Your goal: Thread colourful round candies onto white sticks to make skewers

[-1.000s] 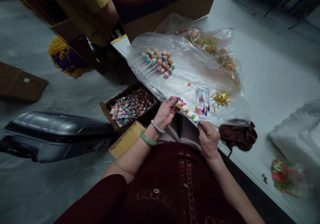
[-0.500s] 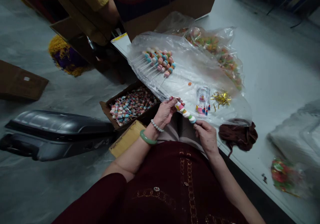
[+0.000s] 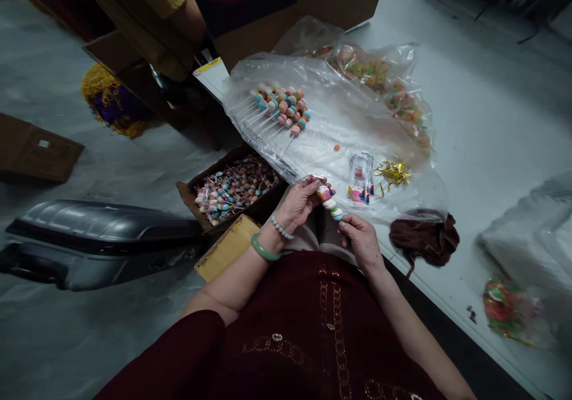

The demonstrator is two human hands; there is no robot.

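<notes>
Closer to our left hand (image 3: pixel 298 203) than a second ago, our right hand (image 3: pixel 361 239) pinches at the blue lower end of a pink, white and green candy (image 3: pixel 331 204); the left grips and hides its top, by the desk's (image 3: pixel 473 120) near edge, near wrappers (image 3: pixel 361 170) and gold strips (image 3: pixel 394 174).

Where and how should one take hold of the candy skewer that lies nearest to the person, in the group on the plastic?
I would pinch the candy skewer by its bare white stick, coming from the person's near left. The stick points that way, away from the group, whereas its candy end lies close to its neighbours, so gripping there might disturb them.
</notes>
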